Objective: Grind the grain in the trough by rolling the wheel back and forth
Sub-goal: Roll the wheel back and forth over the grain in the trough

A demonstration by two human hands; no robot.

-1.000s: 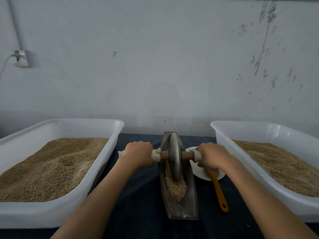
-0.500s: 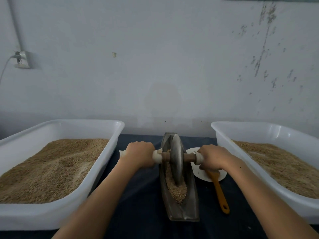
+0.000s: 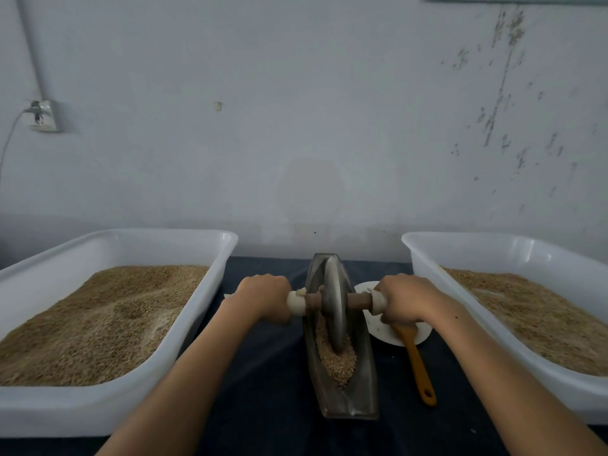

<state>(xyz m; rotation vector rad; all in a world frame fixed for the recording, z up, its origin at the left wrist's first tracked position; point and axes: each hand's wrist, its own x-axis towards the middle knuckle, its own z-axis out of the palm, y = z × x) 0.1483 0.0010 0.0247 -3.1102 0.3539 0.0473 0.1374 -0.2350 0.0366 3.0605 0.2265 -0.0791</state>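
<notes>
The grinding stroke is under way. The left hand [image 3: 265, 296] is gripping one white-capped end of the axle [image 3: 358, 300] and the right hand [image 3: 403, 299] the other, fingers curled tight around the grips on both sides. The wheel [image 3: 335, 307] is standing upright in the far half of the trough [image 3: 362, 383], its rim biting into the grain [image 3: 339, 360], which is lying heaped toward the near half. The trough is sitting on the dark counter [image 3: 263, 373] between two white tubs [image 3: 82, 413] of grain. Judging by this, the next move is calling for an even pull toward the body, both hands level so the wheel is not tilting.
</notes>
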